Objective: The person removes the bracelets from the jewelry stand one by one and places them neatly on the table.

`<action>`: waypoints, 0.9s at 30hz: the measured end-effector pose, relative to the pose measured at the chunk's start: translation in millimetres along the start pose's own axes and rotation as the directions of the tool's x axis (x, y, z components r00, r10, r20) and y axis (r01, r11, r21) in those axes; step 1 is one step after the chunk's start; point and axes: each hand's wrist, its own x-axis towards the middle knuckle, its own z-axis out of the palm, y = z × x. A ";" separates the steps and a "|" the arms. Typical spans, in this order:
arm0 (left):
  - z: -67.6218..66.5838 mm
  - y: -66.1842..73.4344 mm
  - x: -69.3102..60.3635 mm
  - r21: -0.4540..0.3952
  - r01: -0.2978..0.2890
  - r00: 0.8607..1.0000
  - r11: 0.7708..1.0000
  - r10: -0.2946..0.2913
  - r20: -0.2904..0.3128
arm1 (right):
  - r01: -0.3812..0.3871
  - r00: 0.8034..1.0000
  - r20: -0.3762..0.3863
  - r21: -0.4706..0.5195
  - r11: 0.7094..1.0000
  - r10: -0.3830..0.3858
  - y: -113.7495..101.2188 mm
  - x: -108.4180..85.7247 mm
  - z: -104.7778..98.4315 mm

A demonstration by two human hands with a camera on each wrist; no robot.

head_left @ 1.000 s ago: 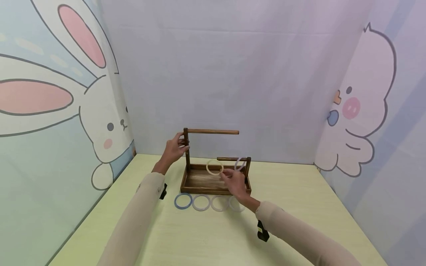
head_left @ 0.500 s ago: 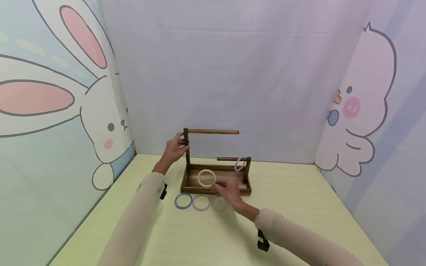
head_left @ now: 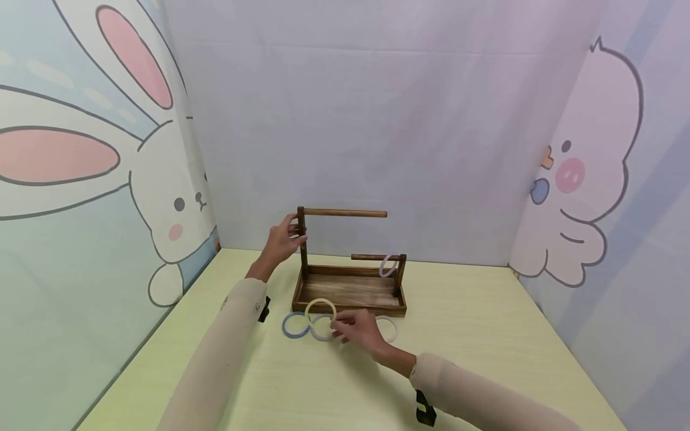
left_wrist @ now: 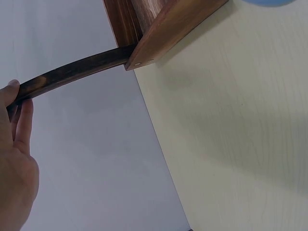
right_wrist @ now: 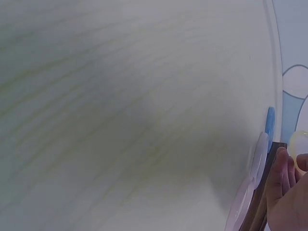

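Observation:
In the head view my right hand (head_left: pixel 360 330) pinches a pale yellow bangle (head_left: pixel 320 300) by its right side, upright above the table in front of a dark wooden rack (head_left: pixel 350 310). Behind that bangle lie a blue bangle (head_left: pixel 284 326) and a lilac bangle (head_left: pixel 322 339). A whitish bangle (head_left: pixel 396 330) lies right of the hand. The right wrist view also has a pinkish bangle (right_wrist: pixel 239 207), which the hand hides from the head. My left hand (head_left: pixel 280 242) holds the rack's tall left post (left_wrist: pixel 72 70) between thumb and fingers.
A pale purple bangle (head_left: pixel 382 267) hangs on the rack's short lower bar (head_left: pixel 369 257), near its right post. The long upper bar (head_left: pixel 345 212) ends free at the right and bears no bangle. Printed fabric walls enclose the pale wooden table (head_left: pixel 458 323).
My right hand has brought the yellow bangle down and left, from near the lower bar to the front of the rack over the lying bangles. The left hand stays on the post.

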 end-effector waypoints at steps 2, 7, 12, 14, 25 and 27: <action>-0.1 -1.0 0.4 -0.001 -0.002 1.000 1.000 0.002 0.000 | -0.017 0.999 0.030 -0.001 1.000 0.017 0.5 -2.8 3.6; -0.5 -2.7 0.4 -0.005 -0.007 1.000 1.000 0.007 0.005 | -0.024 0.996 0.088 -0.029 0.999 0.026 -1.1 -7.5 10.7; 0.0 -4.7 -0.8 -0.005 -0.001 1.000 1.000 0.001 0.000 | -0.040 0.993 0.111 -0.040 0.998 0.045 -2.3 -10.5 16.8; 0.3 -4.9 -1.2 -0.006 0.001 1.000 1.000 -0.001 -0.002 | -0.055 0.992 0.112 -0.040 0.998 0.060 -2.6 -12.4 19.1; 0.1 -3.1 -0.7 -0.005 0.000 1.000 1.000 0.000 -0.001 | -0.129 0.982 0.133 -0.044 0.991 0.134 0.9 -20.7 26.3; -0.1 -2.8 -0.2 -0.008 0.004 1.000 1.000 -0.004 0.001 | -0.146 0.978 0.145 -0.027 0.989 0.149 0.7 -21.6 26.2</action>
